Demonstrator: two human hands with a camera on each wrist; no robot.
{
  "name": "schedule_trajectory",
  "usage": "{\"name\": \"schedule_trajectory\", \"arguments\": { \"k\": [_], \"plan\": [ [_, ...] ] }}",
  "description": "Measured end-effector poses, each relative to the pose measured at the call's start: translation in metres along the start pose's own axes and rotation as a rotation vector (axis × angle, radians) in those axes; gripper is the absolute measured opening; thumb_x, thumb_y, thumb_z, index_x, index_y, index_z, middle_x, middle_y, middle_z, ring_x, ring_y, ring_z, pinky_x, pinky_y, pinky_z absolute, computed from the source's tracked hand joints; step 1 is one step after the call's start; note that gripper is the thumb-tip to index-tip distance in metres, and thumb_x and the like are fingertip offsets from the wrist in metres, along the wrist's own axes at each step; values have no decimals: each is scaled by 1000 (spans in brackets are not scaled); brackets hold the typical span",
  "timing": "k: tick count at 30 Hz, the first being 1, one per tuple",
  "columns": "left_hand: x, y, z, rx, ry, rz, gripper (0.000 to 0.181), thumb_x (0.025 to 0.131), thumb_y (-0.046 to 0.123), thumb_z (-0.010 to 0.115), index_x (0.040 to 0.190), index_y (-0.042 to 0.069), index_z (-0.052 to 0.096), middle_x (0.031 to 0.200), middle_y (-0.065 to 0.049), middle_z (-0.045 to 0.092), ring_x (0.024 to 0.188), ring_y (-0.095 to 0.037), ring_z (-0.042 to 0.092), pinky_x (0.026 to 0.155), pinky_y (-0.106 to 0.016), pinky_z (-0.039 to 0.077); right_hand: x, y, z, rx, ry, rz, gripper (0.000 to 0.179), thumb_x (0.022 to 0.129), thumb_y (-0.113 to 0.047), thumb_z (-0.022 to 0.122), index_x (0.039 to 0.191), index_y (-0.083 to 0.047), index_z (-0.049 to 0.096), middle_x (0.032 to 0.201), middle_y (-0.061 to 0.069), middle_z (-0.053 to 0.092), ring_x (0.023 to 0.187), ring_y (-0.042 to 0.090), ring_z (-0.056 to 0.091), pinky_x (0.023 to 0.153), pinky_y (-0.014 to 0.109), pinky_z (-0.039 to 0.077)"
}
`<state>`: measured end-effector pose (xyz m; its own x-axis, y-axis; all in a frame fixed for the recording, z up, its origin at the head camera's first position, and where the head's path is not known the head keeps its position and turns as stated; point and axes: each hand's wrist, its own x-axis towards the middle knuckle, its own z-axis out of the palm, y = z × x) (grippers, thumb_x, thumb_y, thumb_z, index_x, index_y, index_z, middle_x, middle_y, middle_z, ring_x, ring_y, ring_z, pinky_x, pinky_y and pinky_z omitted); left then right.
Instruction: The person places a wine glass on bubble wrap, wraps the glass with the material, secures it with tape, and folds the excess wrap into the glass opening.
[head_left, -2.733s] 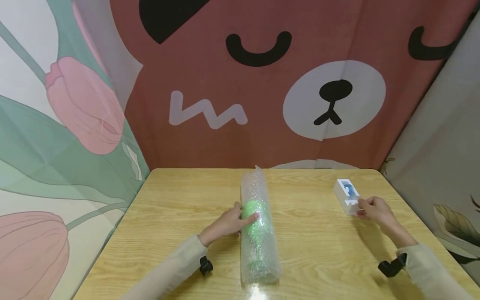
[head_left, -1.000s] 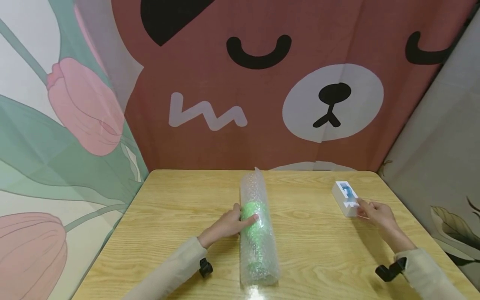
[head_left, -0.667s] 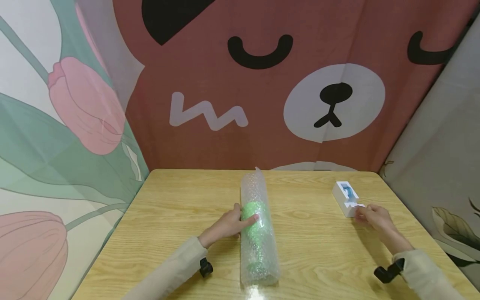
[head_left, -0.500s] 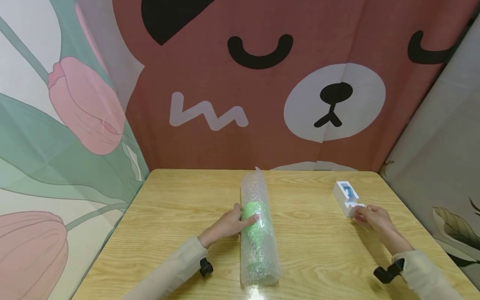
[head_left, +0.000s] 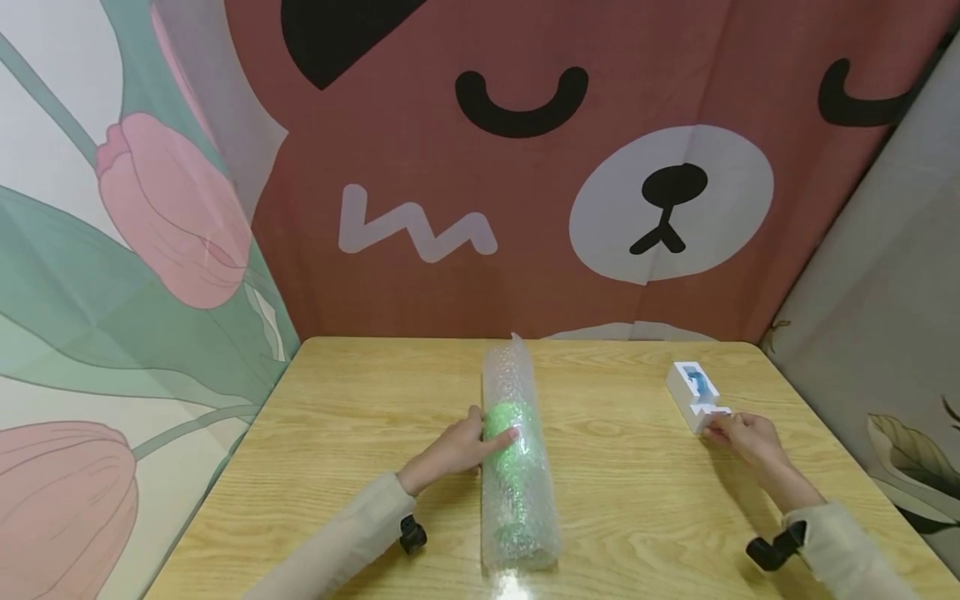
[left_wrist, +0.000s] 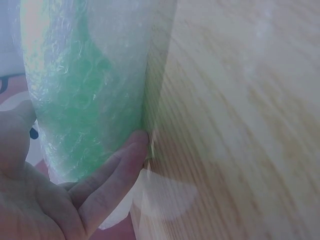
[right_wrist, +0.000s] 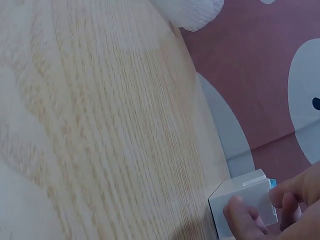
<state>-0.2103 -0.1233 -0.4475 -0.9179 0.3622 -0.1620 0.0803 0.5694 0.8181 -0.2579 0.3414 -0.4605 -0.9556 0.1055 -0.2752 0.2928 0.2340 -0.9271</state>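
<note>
A roll of bubble wrap (head_left: 517,500) lies lengthwise on the table, with a green thing shaped like a goblet showing blurred through it. My left hand (head_left: 457,446) holds the roll from its left side, thumb on top. In the left wrist view, the fingers of the left hand (left_wrist: 55,195) curve against the bubble wrap (left_wrist: 90,100) near the tabletop. At the back right stands a white tape dispenser (head_left: 688,390) with a blue insert. My right hand (head_left: 753,442) pinches its near end. The right wrist view shows fingers of the right hand (right_wrist: 280,215) on both sides of the white dispenser (right_wrist: 237,195).
The wooden table (head_left: 615,500) ends at the back against a cloth with a bear face (head_left: 517,192). Floral cloths hang at the left (head_left: 67,333) and right (head_left: 892,333). Black wrist cameras (head_left: 412,533) sit at both sleeves.
My right hand has slid from the upper edge of the dispenser's near end to a little lower and nearer, exposing its front lip. The left hand and the bubble-wrap roll stay put.
</note>
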Motion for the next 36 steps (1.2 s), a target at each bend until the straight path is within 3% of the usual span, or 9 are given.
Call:
{"name": "schedule_trajectory", "arguments": {
  "k": [2,6,12,17,21,26,30,36],
  "plan": [
    [0,0,0,-1,1,1,94,96,57,56,144,-16,24,77,-10,55,64,-30,63,57,-36,52,-4,-4,3,-36,24,-11,29,101,-11,45,75,0,46,85,1,64,73,1,64,73,22,55],
    [0,0,0,2,6,6,92,96,58,56,142,-15,27,76,-10,55,64,-30,63,57,-39,53,-6,-6,6,39,52,8,24,100,-7,46,78,2,46,79,4,64,66,6,64,66,27,57],
    [0,0,0,1,2,5,96,95,59,55,145,-16,23,76,-11,56,65,-31,64,56,-37,52,-10,-3,2,66,10,96,34,103,-29,53,92,3,50,66,-2,61,57,7,58,55,25,53],
    [0,0,0,-3,-3,1,100,95,60,55,147,-17,18,76,-11,57,65,-30,64,56,-36,52,-13,-1,0,94,-11,138,40,101,-35,58,75,-4,58,66,-3,64,55,6,57,53,23,52],
    [0,0,0,-2,-4,-4,100,95,60,55,147,-16,18,75,-11,57,65,-30,64,56,-36,51,-13,-1,-2,86,-64,146,43,103,-35,54,71,-8,62,65,-4,65,55,3,58,53,20,51],
    [0,0,0,0,-4,3,97,95,60,55,145,-16,22,73,-9,56,65,-29,63,52,-31,48,-14,0,-2,79,-111,146,49,104,-38,50,89,7,61,67,-1,67,54,3,59,52,19,51],
    [1,0,0,1,-8,3,98,95,59,55,146,-17,19,73,-10,56,64,-30,63,52,-31,47,-14,2,-3,47,-113,128,60,104,-40,48,113,19,46,72,0,68,56,4,59,54,21,53],
    [1,1,0,1,-7,0,98,95,60,55,147,-15,20,73,-10,56,65,-32,63,51,-32,47,-12,1,-3,5,-40,109,63,102,-40,52,121,15,26,79,2,57,59,7,60,56,24,55]
  ]
}}
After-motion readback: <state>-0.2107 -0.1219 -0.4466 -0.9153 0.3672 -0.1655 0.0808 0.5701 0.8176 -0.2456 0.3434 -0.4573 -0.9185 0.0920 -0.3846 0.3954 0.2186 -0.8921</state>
